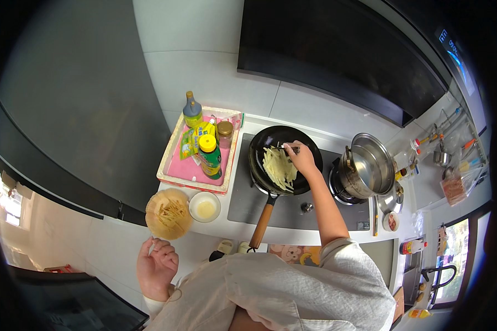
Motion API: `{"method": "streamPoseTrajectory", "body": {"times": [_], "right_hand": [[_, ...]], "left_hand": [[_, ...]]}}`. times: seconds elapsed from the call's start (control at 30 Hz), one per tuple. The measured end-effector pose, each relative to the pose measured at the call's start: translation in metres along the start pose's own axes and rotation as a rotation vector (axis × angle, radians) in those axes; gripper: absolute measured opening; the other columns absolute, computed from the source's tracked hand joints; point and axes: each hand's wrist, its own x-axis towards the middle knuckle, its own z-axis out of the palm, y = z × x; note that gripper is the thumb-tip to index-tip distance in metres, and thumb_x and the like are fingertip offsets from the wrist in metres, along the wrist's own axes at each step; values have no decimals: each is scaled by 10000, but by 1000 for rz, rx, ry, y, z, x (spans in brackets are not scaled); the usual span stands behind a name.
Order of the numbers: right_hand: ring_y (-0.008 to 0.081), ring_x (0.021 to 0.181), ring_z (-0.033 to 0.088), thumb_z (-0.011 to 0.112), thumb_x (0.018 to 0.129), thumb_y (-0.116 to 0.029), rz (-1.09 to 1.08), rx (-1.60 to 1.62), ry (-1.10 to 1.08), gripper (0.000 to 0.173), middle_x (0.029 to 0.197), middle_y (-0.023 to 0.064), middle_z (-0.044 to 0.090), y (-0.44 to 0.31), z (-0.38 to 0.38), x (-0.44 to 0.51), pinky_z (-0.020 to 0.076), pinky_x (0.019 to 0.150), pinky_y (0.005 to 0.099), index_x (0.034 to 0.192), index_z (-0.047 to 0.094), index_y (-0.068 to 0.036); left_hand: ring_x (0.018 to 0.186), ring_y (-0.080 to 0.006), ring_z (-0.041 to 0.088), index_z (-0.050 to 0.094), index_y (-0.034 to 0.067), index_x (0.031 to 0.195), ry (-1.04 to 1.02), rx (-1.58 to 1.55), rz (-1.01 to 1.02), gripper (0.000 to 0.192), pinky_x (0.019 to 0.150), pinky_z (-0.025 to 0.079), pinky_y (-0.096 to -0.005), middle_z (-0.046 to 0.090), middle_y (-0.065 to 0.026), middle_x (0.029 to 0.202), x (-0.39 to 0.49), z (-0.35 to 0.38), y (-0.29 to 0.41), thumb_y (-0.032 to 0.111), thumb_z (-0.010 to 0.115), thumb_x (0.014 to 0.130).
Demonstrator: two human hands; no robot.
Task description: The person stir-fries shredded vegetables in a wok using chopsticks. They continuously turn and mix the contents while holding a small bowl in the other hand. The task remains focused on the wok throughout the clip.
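My right hand (300, 157) reaches over a black wok (310, 182) on the left burner. It grips a slim dark utensil (282, 147), perhaps chopsticks, mostly hidden by the fingers. Beneath it, pale strips (279, 169), apparently cut potato, are heaped in the wok. The wok's wooden handle (261, 225) points towards me, with neither hand on it. My left hand (159, 260) is raised at the lower left, holding nothing, its fingers loosely curled. Nearest to it is a round paper liner (152, 221) with browned strips (172, 213). Beside that stands a white bowl (216, 209) with something pale yellow inside.
A pink-lined foam tray (178, 165) holds a green bottle with yellow cap (209, 159), a dark sauce bottle (192, 111), a lidded jar (225, 134) and a yellow packet (194, 138). A steel pot (356, 176) occupies the right burner. A range hood (335, 53) hangs above.
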Motion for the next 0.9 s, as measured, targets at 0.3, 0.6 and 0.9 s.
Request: {"method": "streamPoseTrajectory", "body": {"times": [0.3, 0.6, 0.9], "right_hand": [[325, 700, 586, 576, 968, -429, 144, 50, 39, 413, 761, 141, 593, -5, -4, 4, 456, 668, 384, 930, 709, -40], [365, 737, 630, 586, 961, -456, 198, 99, 125, 460, 731, 157, 636, 2, -1, 12, 490, 703, 427, 893, 711, -18], [323, 630, 575, 571, 969, -455, 169, 174, 220, 507, 654, 139, 600, 2, -7, 9, 463, 640, 394, 747, 623, -2]], "left_hand": [[652, -110, 462, 568, 97, 846, 23, 20, 22, 170, 628, 372, -265, 493, 28, 723, 1, -2, 4, 212, 531, 965], [646, -105, 456, 569, 90, 847, 6, 21, 35, 180, 621, 371, -262, 490, 27, 722, 1, -3, 5, 215, 531, 970], [644, -107, 450, 556, 85, 853, 12, 16, 31, 183, 619, 369, -263, 487, 24, 723, 2, -1, 4, 215, 523, 977]]}}
